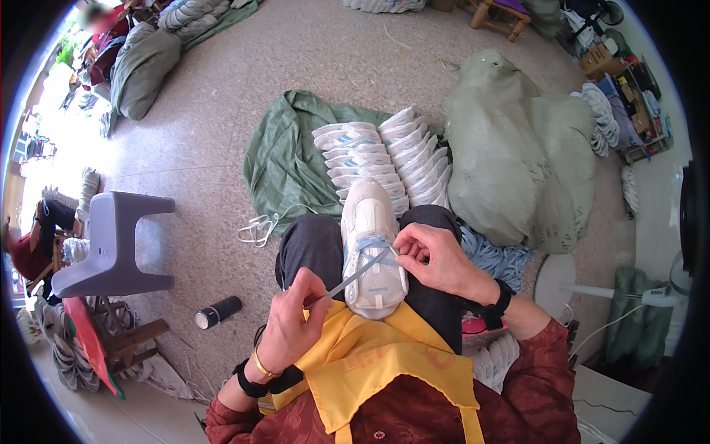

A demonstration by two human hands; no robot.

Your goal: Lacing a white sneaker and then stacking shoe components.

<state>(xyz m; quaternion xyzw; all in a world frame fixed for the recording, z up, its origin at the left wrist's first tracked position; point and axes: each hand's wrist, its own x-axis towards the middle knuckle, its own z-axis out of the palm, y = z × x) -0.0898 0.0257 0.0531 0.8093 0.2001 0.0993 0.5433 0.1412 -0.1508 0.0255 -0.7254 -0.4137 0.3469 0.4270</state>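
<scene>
A white sneaker [368, 244] lies on my lap between my knees, toe pointing away from me. A pale blue lace [355, 275] runs from its eyelets toward me. My left hand [290, 322] pinches the free end of that lace and pulls it taut to the lower left. My right hand [438, 257] rests on the right side of the sneaker, fingertips at the lace crossing near the eyelets. A yellow apron [370, 355] covers my lap below the shoe.
Two rows of white sneakers [384, 155] lie on a green cloth [285, 159] ahead. A large pale green sack [518, 148] sits at right, blue laces [495, 259] beside my knee. A grey plastic stool [111, 240] and a dark can [217, 312] are at left.
</scene>
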